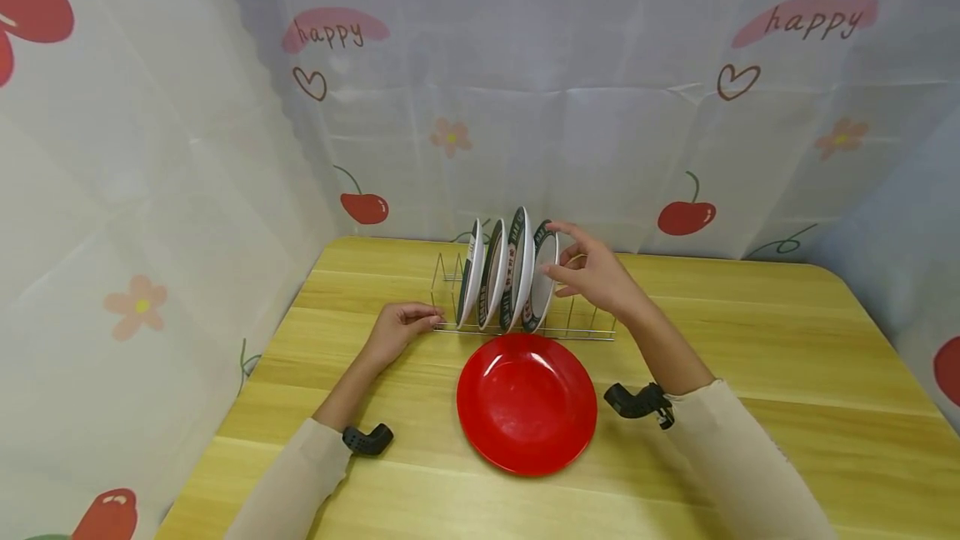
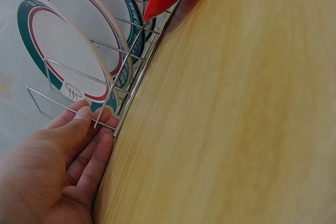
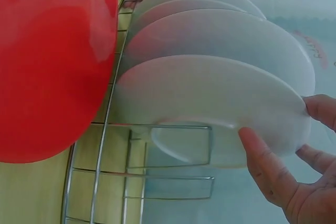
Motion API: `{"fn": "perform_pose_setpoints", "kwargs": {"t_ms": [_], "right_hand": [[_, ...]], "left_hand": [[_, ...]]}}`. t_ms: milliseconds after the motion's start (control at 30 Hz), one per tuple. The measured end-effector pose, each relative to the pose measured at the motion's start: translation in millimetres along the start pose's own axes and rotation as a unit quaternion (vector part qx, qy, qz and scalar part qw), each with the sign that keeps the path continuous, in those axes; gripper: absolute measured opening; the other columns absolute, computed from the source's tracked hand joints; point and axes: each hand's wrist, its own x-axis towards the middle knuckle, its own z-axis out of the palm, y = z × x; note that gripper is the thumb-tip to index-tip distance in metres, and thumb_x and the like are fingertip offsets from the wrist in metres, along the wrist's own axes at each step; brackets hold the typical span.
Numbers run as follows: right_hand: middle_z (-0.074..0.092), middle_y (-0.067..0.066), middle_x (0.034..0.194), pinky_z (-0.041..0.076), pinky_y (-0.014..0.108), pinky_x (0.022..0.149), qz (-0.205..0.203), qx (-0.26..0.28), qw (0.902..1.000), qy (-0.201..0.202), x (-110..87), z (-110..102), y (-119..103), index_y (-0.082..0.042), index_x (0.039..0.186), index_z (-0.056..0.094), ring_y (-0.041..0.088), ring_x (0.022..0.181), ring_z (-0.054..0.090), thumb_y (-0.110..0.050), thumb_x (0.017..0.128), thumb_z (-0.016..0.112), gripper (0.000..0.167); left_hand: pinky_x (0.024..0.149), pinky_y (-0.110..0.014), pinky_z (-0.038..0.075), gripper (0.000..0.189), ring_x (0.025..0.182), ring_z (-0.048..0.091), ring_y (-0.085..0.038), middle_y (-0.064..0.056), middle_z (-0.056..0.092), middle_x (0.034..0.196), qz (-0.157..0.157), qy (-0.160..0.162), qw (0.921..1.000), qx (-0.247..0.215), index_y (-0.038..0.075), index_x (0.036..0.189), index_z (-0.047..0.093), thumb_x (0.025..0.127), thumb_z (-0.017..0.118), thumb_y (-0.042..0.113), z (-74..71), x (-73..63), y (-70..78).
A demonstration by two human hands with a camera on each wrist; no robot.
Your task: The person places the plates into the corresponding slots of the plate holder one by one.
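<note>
Several white plates with green patterned rims stand on edge in a wire dish rack [image 1: 577,332]. My right hand [image 1: 596,273] holds the rightmost plate [image 1: 543,282], its fingers at the upper rim. In the right wrist view the thumb [image 3: 268,169] lies against this plate's plain white back [image 3: 210,93]. My left hand [image 1: 397,332] pinches the rack's left front corner. In the left wrist view its fingertips [image 2: 81,113] are at the end wire, close beside the leftmost plate [image 2: 68,51]. A red plate [image 1: 527,402] lies in front of the rack.
The wooden table [image 1: 750,340] carries the rack and red plate. Behind it hangs a pale curtain [image 1: 585,140] printed with cherries and hearts. The rack's right-hand slots have bare wire dividers [image 3: 173,198]. Each wrist wears a black device [image 1: 637,401].
</note>
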Motion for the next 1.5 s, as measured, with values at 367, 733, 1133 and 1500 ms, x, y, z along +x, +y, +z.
{"fn": "perform_pose_setpoints", "kwargs": {"t_ms": [367, 733, 1133, 1500], "right_hand": [[0.056, 0.024, 0.131, 0.062, 0.051, 0.078, -0.035, -0.028, 0.999, -0.002, -13.5, 0, 9, -0.024, 0.161, 0.032, 0.039, 0.107, 0.064, -0.017, 0.097, 0.071, 0.075], [0.063, 0.023, 0.127, 0.063, 0.045, 0.075, -0.042, -0.011, 0.9991, 0.0, -68.4, 3, 29, -0.011, 0.154, 0.044, 0.04, 0.106, 0.065, -0.015, 0.099, 0.068, 0.06], [0.067, 0.027, 0.118, 0.064, 0.043, 0.071, -0.019, -0.013, 0.9979, -0.06, -94.1, 1, 52, 0.005, 0.134, 0.061, 0.044, 0.097, 0.065, -0.007, 0.098, 0.066, 0.038], [0.066, 0.018, 0.11, 0.063, 0.041, 0.068, 0.058, -0.048, 0.9912, -0.109, -86.7, -3, 81, 0.006, 0.137, 0.057, 0.032, 0.086, 0.065, -0.013, 0.098, 0.067, 0.044]], "left_hand": [[0.085, -0.036, 0.061, 0.021, 0.095, 0.075, -0.019, -0.025, 0.072, 0.111, 0.009, 0.002, 0.9998, -0.015, -0.012, 0.112, 0.072, 0.096, 0.068, 0.0, 1.5, 0.4, -1.4], [0.085, -0.036, 0.061, 0.02, 0.095, 0.074, -0.018, -0.026, 0.072, 0.111, 0.003, 0.002, 1.0, -0.007, -0.01, 0.112, 0.073, 0.096, 0.067, 0.001, 4.2, -1.0, -1.2], [0.084, -0.033, 0.061, 0.019, 0.096, 0.074, -0.019, -0.023, 0.073, 0.11, 0.004, 0.011, 0.9999, 0.013, -0.008, 0.111, 0.074, 0.096, 0.068, 0.002, 3.5, -0.6, -3.1], [0.085, -0.036, 0.061, 0.021, 0.096, 0.075, -0.02, -0.026, 0.072, 0.112, 0.006, 0.002, 1.0, -0.005, -0.01, 0.113, 0.073, 0.096, 0.068, 0.002, 3.3, -2.2, -0.1]]}}
